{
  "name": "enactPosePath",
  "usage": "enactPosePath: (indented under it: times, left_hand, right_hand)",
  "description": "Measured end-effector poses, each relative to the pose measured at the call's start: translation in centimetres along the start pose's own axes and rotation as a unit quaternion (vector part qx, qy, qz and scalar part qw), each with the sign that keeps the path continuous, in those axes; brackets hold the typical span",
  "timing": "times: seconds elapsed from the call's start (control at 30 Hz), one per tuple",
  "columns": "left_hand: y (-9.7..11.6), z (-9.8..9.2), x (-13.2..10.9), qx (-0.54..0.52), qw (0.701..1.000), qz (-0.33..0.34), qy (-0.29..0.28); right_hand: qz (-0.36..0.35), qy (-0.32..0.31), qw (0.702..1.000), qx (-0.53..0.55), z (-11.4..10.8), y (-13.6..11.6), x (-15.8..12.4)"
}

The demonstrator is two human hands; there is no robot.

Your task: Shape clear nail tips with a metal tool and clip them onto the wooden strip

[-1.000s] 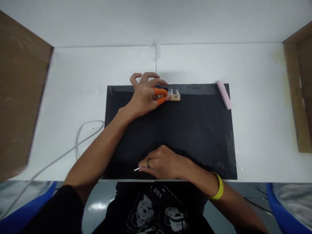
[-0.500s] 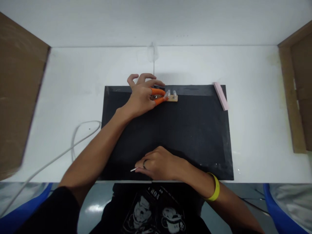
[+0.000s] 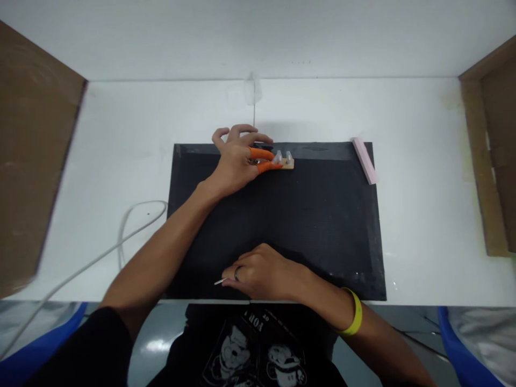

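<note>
Little moved | left hand [image 3: 236, 161] grips orange pliers [image 3: 264, 159] | right hand [image 3: 262, 271] pinches thin pin [image 3: 220, 281] | black mat [image 3: 306, 226], white table [image 3: 121, 145]

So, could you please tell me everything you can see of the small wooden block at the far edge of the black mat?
The small wooden block is a pale tan, flat, oblong piece lying on the black mat near its far edge. Two little clear, plastic-looking pieces stand on top of it. The left hand, with orange covers on two fingertips, touches its left end. Finer detail is too small to tell.
</note>
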State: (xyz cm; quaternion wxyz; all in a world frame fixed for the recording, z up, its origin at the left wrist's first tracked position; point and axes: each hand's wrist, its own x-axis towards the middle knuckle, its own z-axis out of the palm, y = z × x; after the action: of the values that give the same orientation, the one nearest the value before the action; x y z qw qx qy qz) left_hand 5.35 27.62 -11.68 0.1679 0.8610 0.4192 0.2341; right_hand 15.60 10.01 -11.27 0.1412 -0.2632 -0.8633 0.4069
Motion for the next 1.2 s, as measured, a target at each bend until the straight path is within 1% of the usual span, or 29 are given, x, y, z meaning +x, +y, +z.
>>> enactPosePath:
  times: [0.1, 0.27, 0.33, 0.43, 0.6, 0.73, 0.97, 1.2]
  left_hand:
    - [-0.2, 0.0, 0.0, 0.005, 1.000, 0.004, 0.005]
    - [-0.4, -0.5, 0.3, 0.023, 0.999, 0.009, -0.030]
    - [-0.3, -0.7, 0.4, 0.025, 0.999, 0.010, -0.030]
    - [-0.1, -1.1, 0.4, 0.031, 0.999, 0.019, -0.033]
    - [0.5, -2.1, 0.4, 0.051, 0.996, 0.047, -0.064]
    - [1.0, -2.7, 0.5, 0.052, 0.995, 0.051, -0.074]
    - [1.0, -2.8, 0.6, 0.060, 0.992, 0.068, -0.090]
    - [0.9, -2.7, 0.9, 0.082, 0.990, 0.079, -0.081]
  right_hand:
    - [-0.002, 0.003, 1.000, -0.001, 0.1, 0.0, 0.1]
    - [-0.004, 0.007, 1.000, -0.003, 0.3, 0.1, 0.0]
    - [-0.005, 0.006, 1.000, -0.005, 0.3, 0.1, 0.0]
    - [-0.004, 0.004, 1.000, -0.008, 0.3, 0.1, 0.0]
    - [0.000, -0.001, 1.000, -0.018, 0.3, 0.1, 0.1]
    - [0.004, -0.002, 1.000, -0.024, 0.5, 0.2, 0.1]
    - [0.004, -0.007, 0.999, -0.033, 0.4, 0.1, 0.1]
    - [0.000, -0.008, 0.999, -0.033, 0.2, 0.1, 0.0]
